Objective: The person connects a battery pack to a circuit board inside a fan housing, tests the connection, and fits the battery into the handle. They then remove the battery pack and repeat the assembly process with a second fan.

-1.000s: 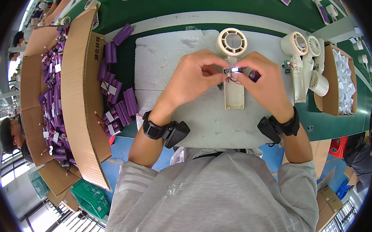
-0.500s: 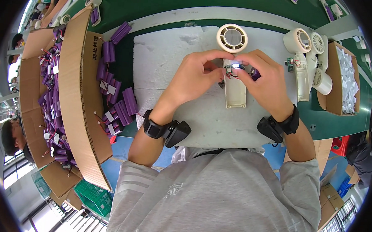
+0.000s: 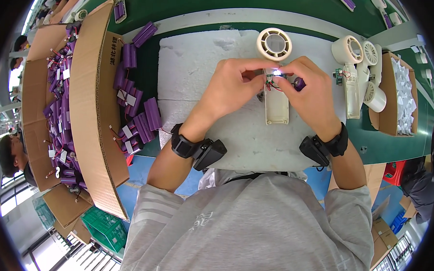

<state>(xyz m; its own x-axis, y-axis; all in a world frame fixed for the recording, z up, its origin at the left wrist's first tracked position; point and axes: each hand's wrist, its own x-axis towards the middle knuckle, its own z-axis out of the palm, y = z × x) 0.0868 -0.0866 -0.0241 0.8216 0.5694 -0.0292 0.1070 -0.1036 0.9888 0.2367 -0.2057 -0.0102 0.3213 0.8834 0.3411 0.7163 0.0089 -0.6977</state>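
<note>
The left hand is pinching, thumb and forefinger closing on the near side of a small green circuit board, which is sitting over the upper part of the cream fan housing, just below its round head. The right hand is clamping the board's other side, where a white light is glowing, and a purple battery pack is showing among its curled fingers, just right of the housing. Thin red wires are looping down over the housing. The housing is lying on a white foam slab; loose purple packs are resting well left of it on the green tabletop, and other fan bodies are lying to its right.

Trouble could be coming from the wires: if the pack is slipping while the board is being held, its weight could be tugging a soldered joint loose. Uneven pressing could be cracking the board or catching a wire under the housing's edge. The hands are hiding the board's exact seating.
</note>
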